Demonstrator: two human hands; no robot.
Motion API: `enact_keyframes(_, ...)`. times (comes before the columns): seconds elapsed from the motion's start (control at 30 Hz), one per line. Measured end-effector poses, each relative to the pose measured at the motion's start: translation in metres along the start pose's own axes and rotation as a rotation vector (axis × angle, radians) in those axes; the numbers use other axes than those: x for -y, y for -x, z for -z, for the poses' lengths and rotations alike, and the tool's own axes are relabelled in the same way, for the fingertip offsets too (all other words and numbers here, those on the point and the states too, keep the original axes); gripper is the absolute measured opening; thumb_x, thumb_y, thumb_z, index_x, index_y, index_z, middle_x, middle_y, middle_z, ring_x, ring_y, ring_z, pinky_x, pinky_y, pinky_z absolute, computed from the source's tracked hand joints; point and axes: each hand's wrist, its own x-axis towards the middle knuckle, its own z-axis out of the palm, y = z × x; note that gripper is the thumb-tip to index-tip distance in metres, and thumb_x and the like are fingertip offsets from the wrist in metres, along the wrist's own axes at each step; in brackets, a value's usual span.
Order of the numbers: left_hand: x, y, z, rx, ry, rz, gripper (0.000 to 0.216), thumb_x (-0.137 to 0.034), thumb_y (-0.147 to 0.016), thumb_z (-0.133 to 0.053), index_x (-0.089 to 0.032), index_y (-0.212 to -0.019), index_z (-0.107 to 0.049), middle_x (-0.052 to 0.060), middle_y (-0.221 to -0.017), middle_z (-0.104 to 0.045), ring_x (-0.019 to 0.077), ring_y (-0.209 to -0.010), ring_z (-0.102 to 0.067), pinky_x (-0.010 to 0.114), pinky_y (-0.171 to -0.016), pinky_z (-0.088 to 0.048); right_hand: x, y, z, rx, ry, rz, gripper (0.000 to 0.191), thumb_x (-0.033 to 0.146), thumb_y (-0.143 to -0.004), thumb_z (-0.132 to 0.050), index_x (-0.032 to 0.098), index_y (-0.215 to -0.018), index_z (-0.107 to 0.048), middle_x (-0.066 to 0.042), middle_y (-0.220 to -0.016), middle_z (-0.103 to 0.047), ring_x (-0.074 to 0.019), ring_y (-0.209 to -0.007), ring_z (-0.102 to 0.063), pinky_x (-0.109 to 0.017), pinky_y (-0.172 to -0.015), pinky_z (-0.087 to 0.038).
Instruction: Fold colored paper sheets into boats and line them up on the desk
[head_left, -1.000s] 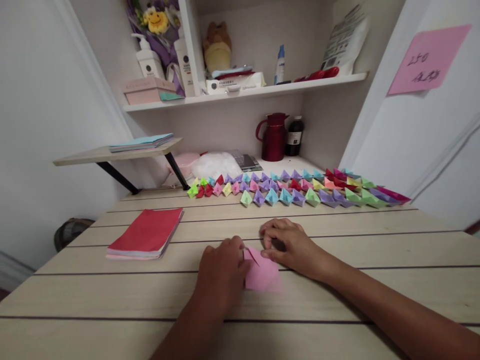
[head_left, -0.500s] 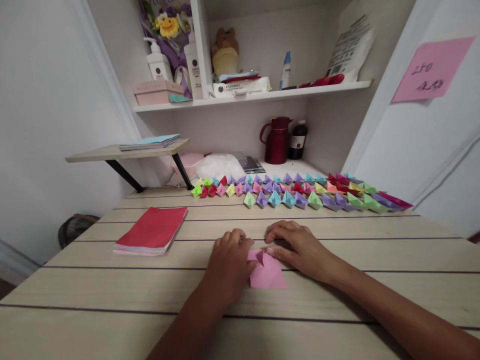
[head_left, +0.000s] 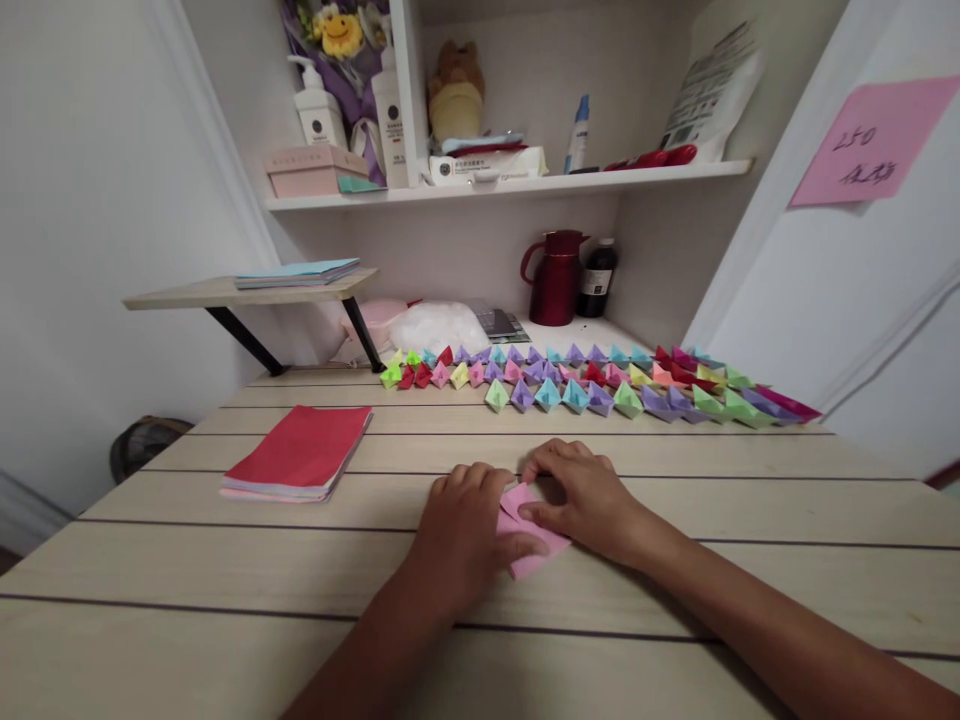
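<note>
A pink sheet of folding paper (head_left: pixel 536 548) lies on the table between my hands, turned at an angle, with a folded flap at its far end. My left hand (head_left: pixel 466 525) covers its left side, fingers curled and thumb lying across the paper. From the right, my right hand (head_left: pixel 581 495) grips the far edge, its thumb on top of the flap and its index finger bent around the far corner. Parts of the paper are hidden beneath both hands. Beyond them stand rows of small folded paper boats (head_left: pixel 550 397) in many colours.
A stack of coloured paper with red on top (head_left: pixel 300 450) lies to the left. Behind it a small raised shelf (head_left: pixel 176 293) carries more paper (head_left: pixel 296 273). A dark red jug (head_left: pixel 555 280) and a dark bottle (head_left: pixel 598 280) stand at the back.
The pink paper has turned on the table, its near edge now slanting. My left thumb has stretched further across it, and my right hand has shifted slightly left onto the flap.
</note>
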Motion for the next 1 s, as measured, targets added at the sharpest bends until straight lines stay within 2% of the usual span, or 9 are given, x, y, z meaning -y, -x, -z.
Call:
enact_keyframes(0.1, 0.0021, -0.0020, -0.0003, -0.057, -0.084, 0.084, 0.026, -0.036, -0.088, -0.051, -0.021, -0.108, -0.058, 0.006, -0.111, -0.060, 0.0246, -0.103, -0.050, 0.038, -0.084, -0.036, 0.0040, -0.0002, 0.0005, 0.015, -0.010, 0.027, 0.025, 0.038, -0.072, -0.072, 0.028, -0.093, -0.062, -0.004, -0.106, -0.063, -0.0278, -0.101, -0.052, -0.041, -0.081, -0.035)
enact_keyframes(0.2, 0.0054, -0.0035, -0.0005, -0.072, -0.131, 0.132, 0.023, -0.032, -0.081, -0.060, -0.022, -0.102, -0.058, 0.005, -0.109, -0.060, 0.0247, -0.103, -0.049, 0.037, -0.083, -0.035, 0.0055, 0.0000, 0.0001, 0.021, -0.010, 0.031, 0.026, 0.036, -0.071, -0.072, 0.028, -0.093, -0.062, -0.004, -0.108, -0.063, -0.0278, -0.101, -0.052, -0.041, -0.081, -0.035)
enact_keyframes(0.43, 0.0067, -0.0041, -0.0004, -0.037, 0.003, 0.129, 0.020, -0.030, -0.069, -0.069, -0.022, -0.080, -0.055, 0.002, -0.099, -0.058, 0.0230, -0.098, -0.049, 0.035, -0.080, -0.034, 0.0034, 0.0011, -0.0016, -0.002, -0.046, 0.029, 0.033, 0.037, -0.071, -0.074, 0.030, -0.102, -0.064, -0.005, -0.111, -0.064, -0.0296, -0.105, -0.052, -0.044, -0.086, -0.034)
enact_keyframes(0.53, 0.0060, -0.0049, -0.0030, -0.036, 0.030, 0.118, 0.017, -0.025, -0.069, -0.067, -0.021, -0.073, -0.051, 0.001, -0.096, -0.057, 0.0220, -0.097, -0.049, 0.034, -0.079, -0.033, 0.0038, 0.0016, -0.0014, 0.002, -0.102, 0.030, 0.028, 0.033, -0.070, -0.076, 0.030, -0.096, -0.066, -0.003, -0.109, -0.065, -0.0286, -0.105, -0.052, -0.045, -0.088, -0.034)
enact_keyframes(0.7, 0.0051, -0.0049, -0.0052, -0.057, 0.090, 0.075, 0.017, -0.019, -0.067, -0.064, -0.021, -0.069, -0.048, -0.001, -0.092, -0.058, 0.0191, -0.091, -0.050, 0.032, -0.079, -0.033, 0.0028, 0.0014, -0.0026, 0.017, -0.234, 0.080, 0.015, 0.027, -0.071, -0.074, 0.024, -0.075, -0.061, 0.000, -0.096, -0.068, -0.0234, -0.097, -0.055, -0.041, -0.090, -0.034)
enact_keyframes(0.8, 0.0030, -0.0047, -0.0033, -0.059, 0.166, 0.130, 0.023, -0.019, -0.065, -0.066, -0.022, -0.083, -0.052, -0.001, -0.089, -0.059, 0.0182, -0.087, -0.052, 0.031, -0.078, -0.034, 0.0028, 0.0016, -0.0037, 0.033, -0.341, 0.122, 0.008, 0.024, -0.075, -0.069, 0.023, -0.076, -0.061, 0.001, -0.085, -0.066, -0.0206, -0.089, -0.056, -0.036, -0.085, -0.038)
enact_keyframes(0.87, 0.0023, -0.0049, -0.0024, -0.037, 0.250, 0.169, 0.031, -0.018, -0.064, -0.066, -0.023, -0.092, -0.055, -0.003, -0.082, -0.059, 0.0163, -0.079, -0.052, 0.028, -0.074, -0.035, 0.0037, 0.0021, -0.0034, 0.054, -0.453, 0.126, 0.004, 0.022, -0.077, -0.065, 0.022, -0.076, -0.061, 0.002, -0.078, -0.063, -0.0178, -0.078, -0.056, -0.030, -0.074, -0.041)
enact_keyframes(0.97, 0.0038, -0.0064, -0.0027, -0.026, 0.365, 0.217, 0.009, -0.020, -0.067, -0.063, -0.020, -0.071, -0.055, -0.006, -0.062, -0.050, 0.0126, -0.062, -0.045, 0.025, -0.060, -0.031, 0.0052, 0.0032, -0.0001, 0.086, -0.674, 0.100, 0.006, 0.024, -0.079, -0.063, 0.021, -0.082, -0.059, 0.002, -0.076, -0.060, -0.0150, -0.069, -0.055, -0.027, -0.064, -0.042)
enact_keyframes(1.0, 0.0047, -0.0074, -0.0031, -0.044, 0.420, 0.238, 0.014, -0.022, -0.068, -0.063, -0.020, -0.062, -0.051, -0.006, -0.059, -0.046, 0.0115, -0.059, -0.042, 0.024, -0.057, -0.029, 0.0056, 0.0038, 0.0017, 0.082, -0.752, 0.086, 0.011, 0.027, -0.080, -0.063, 0.021, -0.089, -0.059, 0.001, -0.080, -0.061, -0.0156, -0.074, -0.056, -0.027, -0.067, -0.044)
